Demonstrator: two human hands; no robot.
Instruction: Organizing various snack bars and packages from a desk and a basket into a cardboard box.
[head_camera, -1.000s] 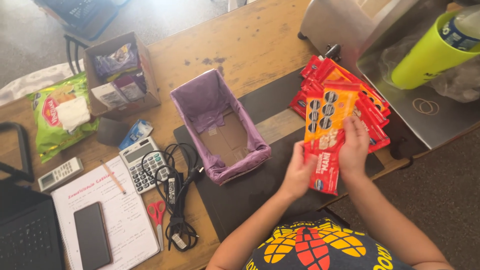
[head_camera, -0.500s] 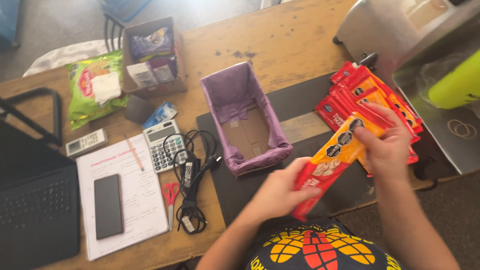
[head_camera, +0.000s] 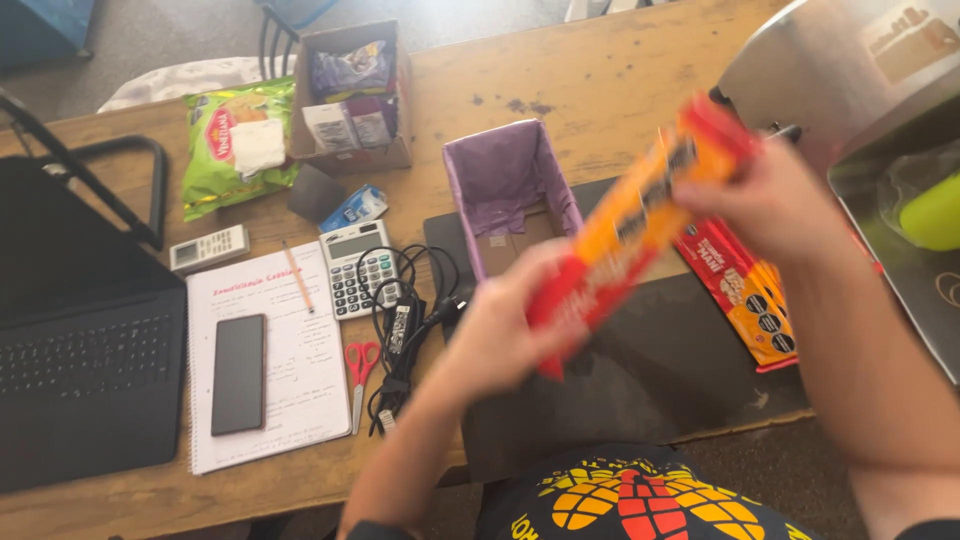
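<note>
Both my hands hold one long red and orange biscuit packet (head_camera: 630, 225), blurred and slanted above the table. My left hand (head_camera: 510, 325) grips its lower end. Its upper end sits in my right hand (head_camera: 775, 205). The packet hangs just right of an open purple-lined cardboard box (head_camera: 505, 195), which looks empty. More red and orange packets (head_camera: 745, 290) lie flat on a dark mat (head_camera: 650, 375) under my right forearm.
Left of the box lie a calculator (head_camera: 358, 265), tangled black cables (head_camera: 410, 320), red scissors (head_camera: 360, 370), a notebook (head_camera: 268, 350) with a phone (head_camera: 238, 373) and pencil, a remote, a laptop (head_camera: 85, 340). A green snack bag (head_camera: 235, 140) and a carton of sachets (head_camera: 350, 95) sit behind.
The packet has been lifted from near the pile and swung up and left, close to the purple box. The view has also shifted, showing more of the laptop side.
</note>
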